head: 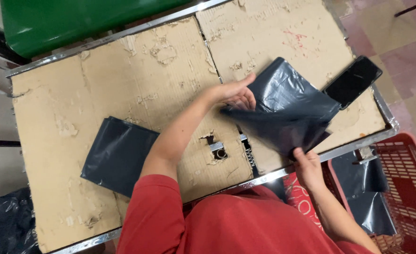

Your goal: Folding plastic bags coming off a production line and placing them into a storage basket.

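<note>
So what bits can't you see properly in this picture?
All in the head view:
- Left hand: its fingertips are tucked behind the dark plastic bag.
- Folded bag stack: one corner is covered by the red sleeve.
- Red basket: cut off by the right edge.
- Green thing: cut off by the top edge.
- Right hand: grips the bag's lower edge, which is blurred.

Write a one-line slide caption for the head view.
Left hand and right hand hold a dark plastic bag over a cardboard-covered table, beside a black phone.
</note>
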